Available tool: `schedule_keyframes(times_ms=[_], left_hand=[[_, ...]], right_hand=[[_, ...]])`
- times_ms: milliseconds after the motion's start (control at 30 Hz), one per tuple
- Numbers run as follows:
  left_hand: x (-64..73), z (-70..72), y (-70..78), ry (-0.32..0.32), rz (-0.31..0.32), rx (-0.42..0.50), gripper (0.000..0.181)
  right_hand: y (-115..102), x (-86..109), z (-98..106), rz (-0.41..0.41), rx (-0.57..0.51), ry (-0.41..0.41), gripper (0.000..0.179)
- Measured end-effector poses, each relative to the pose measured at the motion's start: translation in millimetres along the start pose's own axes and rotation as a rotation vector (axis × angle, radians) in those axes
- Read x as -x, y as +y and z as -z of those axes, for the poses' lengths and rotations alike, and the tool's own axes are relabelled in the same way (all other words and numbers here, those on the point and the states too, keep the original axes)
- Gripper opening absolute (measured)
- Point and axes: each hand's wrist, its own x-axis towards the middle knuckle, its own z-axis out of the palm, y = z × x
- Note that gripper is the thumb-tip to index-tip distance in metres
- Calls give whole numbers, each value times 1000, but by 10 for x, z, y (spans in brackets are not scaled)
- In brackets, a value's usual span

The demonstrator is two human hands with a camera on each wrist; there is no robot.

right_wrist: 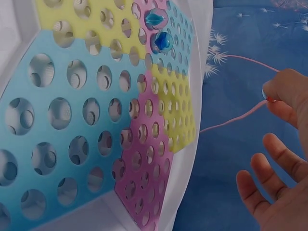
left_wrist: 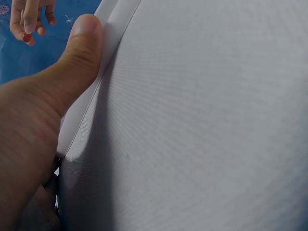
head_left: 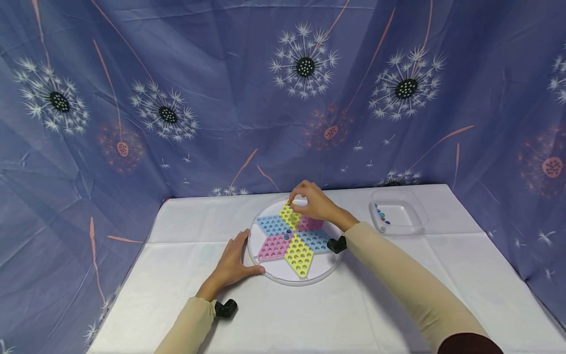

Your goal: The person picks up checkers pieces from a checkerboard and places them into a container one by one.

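Observation:
A round white Chinese checkers board [head_left: 283, 281] lies on the table, with pink, yellow and blue holed points forming a star. My left hand [head_left: 231, 264] rests against its left rim, fingers extended and thumb [left_wrist: 84, 50] along the edge. Over the far yellow point, my right hand [head_left: 315, 202] pinches a glass marble [right_wrist: 268, 97] with red in it between thumb and index finger. The other fingers of that hand spread loosely apart. Near the star's middle sit two marbles with blue swirls, one a deep blue marble [right_wrist: 162, 42] and the other a lighter blue marble [right_wrist: 156, 19].
Right of the board stands a clear plastic container [head_left: 413, 229], with several marbles [head_left: 381, 215] along its left side. A white cloth [head_left: 336, 314] covers the table. A blue dandelion-print curtain [head_left: 247, 98] hangs close behind the table's far edge.

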Motion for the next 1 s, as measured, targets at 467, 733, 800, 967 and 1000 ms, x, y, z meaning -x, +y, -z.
schedule_keyframes(times_ms=[467, 733, 800, 967, 1000], left_hand=[[3, -1, 15, -9, 13, 3, 125], [-5, -6, 4, -7, 2, -4, 125], [-6, -4, 3, -6, 1, -6, 125], [-2, -3, 2, -8, 9, -13, 125], [-1, -3, 0, -8, 10, -12, 125]], right_hand=[[-6, 23, 35, -9, -11, -12, 8], [36, 61, 91, -32, -9, -11, 8], [52, 77, 115, -39, -7, -9, 7], [99, 135, 175, -59, -6, -2, 6], [114, 148, 188, -55, -5, 1, 6]])
